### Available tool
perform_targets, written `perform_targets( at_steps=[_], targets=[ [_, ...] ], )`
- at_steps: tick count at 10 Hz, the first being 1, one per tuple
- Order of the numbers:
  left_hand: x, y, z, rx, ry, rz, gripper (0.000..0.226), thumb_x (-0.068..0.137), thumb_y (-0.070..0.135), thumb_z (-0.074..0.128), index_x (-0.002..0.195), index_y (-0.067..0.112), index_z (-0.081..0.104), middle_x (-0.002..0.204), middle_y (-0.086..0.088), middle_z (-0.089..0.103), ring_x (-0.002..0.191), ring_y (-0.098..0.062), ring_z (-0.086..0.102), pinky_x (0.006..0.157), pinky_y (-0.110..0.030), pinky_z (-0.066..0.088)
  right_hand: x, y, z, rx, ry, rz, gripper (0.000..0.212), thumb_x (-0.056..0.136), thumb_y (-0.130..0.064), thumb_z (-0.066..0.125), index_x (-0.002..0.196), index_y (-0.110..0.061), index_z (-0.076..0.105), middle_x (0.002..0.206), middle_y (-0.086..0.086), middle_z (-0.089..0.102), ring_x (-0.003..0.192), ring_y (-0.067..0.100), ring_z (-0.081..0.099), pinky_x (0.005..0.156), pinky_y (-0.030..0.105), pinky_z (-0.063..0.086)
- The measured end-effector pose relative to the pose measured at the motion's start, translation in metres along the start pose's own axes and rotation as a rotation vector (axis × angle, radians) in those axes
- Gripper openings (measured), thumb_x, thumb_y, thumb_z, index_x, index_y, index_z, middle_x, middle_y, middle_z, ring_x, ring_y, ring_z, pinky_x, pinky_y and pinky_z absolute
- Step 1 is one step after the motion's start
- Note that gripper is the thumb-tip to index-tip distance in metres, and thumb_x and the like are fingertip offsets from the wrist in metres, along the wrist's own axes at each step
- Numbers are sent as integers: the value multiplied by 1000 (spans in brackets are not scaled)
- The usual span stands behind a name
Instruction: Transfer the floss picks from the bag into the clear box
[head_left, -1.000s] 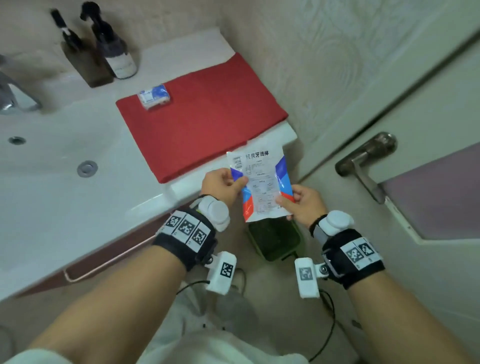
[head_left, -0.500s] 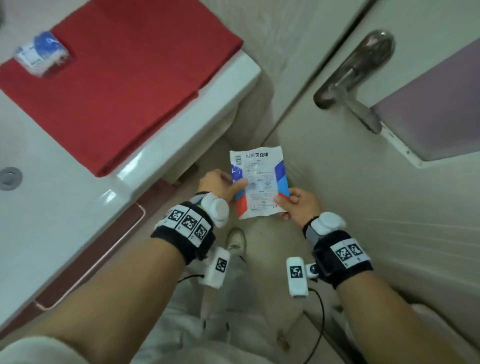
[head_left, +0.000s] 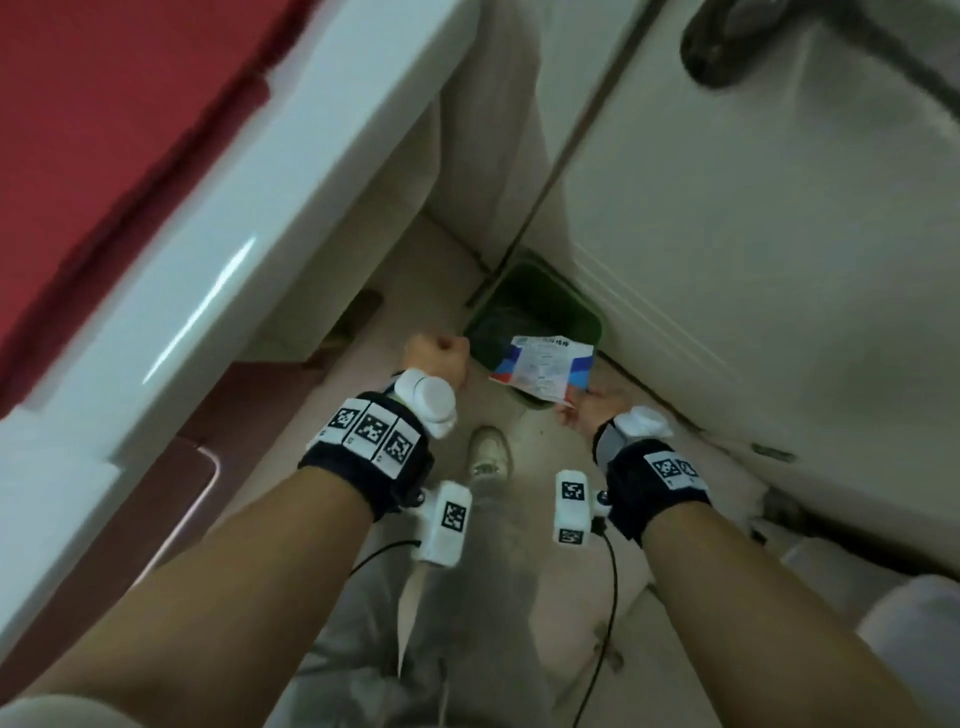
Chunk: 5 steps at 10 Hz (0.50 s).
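Glossy white, red and blue, the floss pick bag hangs over a green bin on the floor, pinched by the right hand at its five o'clock corner. At the bag's nine o'clock, the left hand is a closed fist, apart from it; the bin's contents are too dark to tell.

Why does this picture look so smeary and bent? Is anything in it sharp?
Head view: motion blur smears the red cloth and the counter edge, which carries a glare streak; the wide lens bends straight lines. The light is dim. Sharpest are the wrist markers near the left hand; the bag print is unreadable.
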<state>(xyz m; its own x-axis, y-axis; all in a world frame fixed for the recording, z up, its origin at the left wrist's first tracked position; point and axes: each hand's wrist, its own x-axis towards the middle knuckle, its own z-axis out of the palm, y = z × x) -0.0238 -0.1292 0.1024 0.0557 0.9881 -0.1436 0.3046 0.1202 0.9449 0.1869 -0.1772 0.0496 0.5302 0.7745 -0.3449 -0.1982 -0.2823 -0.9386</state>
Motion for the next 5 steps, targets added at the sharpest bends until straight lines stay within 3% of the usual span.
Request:
perform_targets(
  at_steps=[1,2,3,4,5],
  targets=[
    [-14,20,-2,-34,-1,14,23,83,31,48,70,14,56,77,-15,71,69,-34,68,64,-43,57,13,-5,4,46,-24,51,20,97,-2,53,80,-11,53,57,7,62,46,12,56,43,21,45],
    [-19,34,4,-64,-29,24,21,95,19,46,77,14,56,70,-5,67,59,-22,62,56,-25,49,31,-8,-3,89,-45,69,17,99,-5,51,85,-15,49,93,12,55,72,16,58,57,25,54],
    [-14,40,14,-65,-49,68,21,95,17,47,77,15,56,67,-3,67,57,-21,63,54,-24,47,37,-16,-14,25,-105,82,18,100,-12,51,117,-12,45,117,14,51,81,18,61,68,29,58],
    [-19,49,20,-67,-54,67,17,94,16,48,81,13,58,66,-4,67,56,-21,63,48,-21,46,41,-19,-19,-93,-97,36,47,100,-11,48,143,-8,32,133,19,49,86,22,60,87,39,56],
    [-22,48,25,-83,-47,80,16,94,13,48,81,12,59,67,-5,67,55,-20,61,41,-17,43,41,-16,-14,-129,-94,13,52,98,-6,49,146,-6,29,139,22,49,97,27,59,80,36,57]
  ],
)
